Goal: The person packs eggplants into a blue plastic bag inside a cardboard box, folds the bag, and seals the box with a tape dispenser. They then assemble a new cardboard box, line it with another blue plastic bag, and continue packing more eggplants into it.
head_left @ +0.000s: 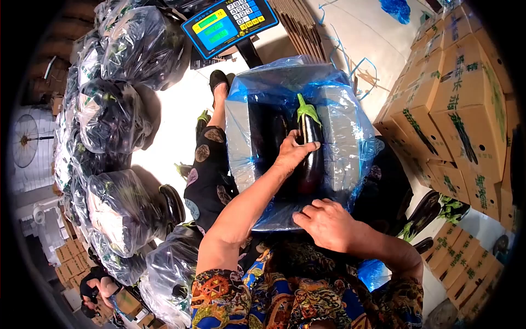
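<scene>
A box lined with a clear blue plastic liner [345, 123] stands in front of me, its near side close to my body. Inside it, my left hand [295, 151] is closed around a dark, glossy eggplant [313, 164] with a green cap, thumb lying across its upper half. The eggplant points away from me, along the right inner wall. Another dark eggplant [279, 129] shows to its left, mostly in shadow. At the near rim, my right hand [329, 222] has its fingers curled on the liner's edge; the fingertips are partly hidden.
A digital scale display [227, 27] stands beyond the box. Plastic bags full of eggplants [118, 211] line the left side. Stacked cartons [466, 104] rise at right, with loose eggplants [422, 216] on the floor nearby. Another person [98, 290] is at the far lower left.
</scene>
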`<action>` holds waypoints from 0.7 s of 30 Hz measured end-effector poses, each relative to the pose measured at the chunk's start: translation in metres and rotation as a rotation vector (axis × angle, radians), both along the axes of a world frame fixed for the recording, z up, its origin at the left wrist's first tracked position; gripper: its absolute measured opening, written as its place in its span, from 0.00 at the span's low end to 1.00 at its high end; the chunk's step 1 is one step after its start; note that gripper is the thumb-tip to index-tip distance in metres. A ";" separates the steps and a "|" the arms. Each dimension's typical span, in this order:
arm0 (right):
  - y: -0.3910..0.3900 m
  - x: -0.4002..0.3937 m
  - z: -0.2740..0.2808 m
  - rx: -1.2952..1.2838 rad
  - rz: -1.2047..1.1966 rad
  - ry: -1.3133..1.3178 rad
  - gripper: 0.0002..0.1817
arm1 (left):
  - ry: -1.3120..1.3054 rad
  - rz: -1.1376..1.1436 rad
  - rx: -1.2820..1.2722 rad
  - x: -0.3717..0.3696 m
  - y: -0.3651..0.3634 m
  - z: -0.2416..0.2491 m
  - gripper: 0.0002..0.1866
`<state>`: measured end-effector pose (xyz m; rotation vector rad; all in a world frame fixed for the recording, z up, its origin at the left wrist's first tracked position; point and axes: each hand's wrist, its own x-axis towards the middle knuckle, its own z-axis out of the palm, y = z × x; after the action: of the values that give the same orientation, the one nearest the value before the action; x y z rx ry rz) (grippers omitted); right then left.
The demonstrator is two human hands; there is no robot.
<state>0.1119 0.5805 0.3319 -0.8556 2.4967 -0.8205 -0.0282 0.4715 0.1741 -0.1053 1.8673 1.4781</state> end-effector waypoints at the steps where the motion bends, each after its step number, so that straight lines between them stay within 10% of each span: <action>1: 0.001 -0.002 0.001 -0.003 0.002 -0.029 0.15 | -0.069 0.023 0.079 -0.001 -0.001 0.004 0.40; 10: 0.007 -0.007 -0.003 -0.072 0.023 -0.144 0.19 | 0.007 -0.029 0.056 0.007 0.006 0.013 0.34; 17: 0.039 -0.055 0.009 -0.530 -0.673 -0.232 0.22 | -0.178 0.066 0.466 0.013 -0.011 0.047 0.32; 21: 0.034 -0.070 -0.036 -0.146 -0.705 -0.044 0.43 | -0.158 0.184 0.488 0.013 -0.021 0.073 0.24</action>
<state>0.0416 0.6146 0.2958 0.0431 2.7349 -1.2248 -0.0148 0.4506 0.2475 -0.1568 1.3582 1.9511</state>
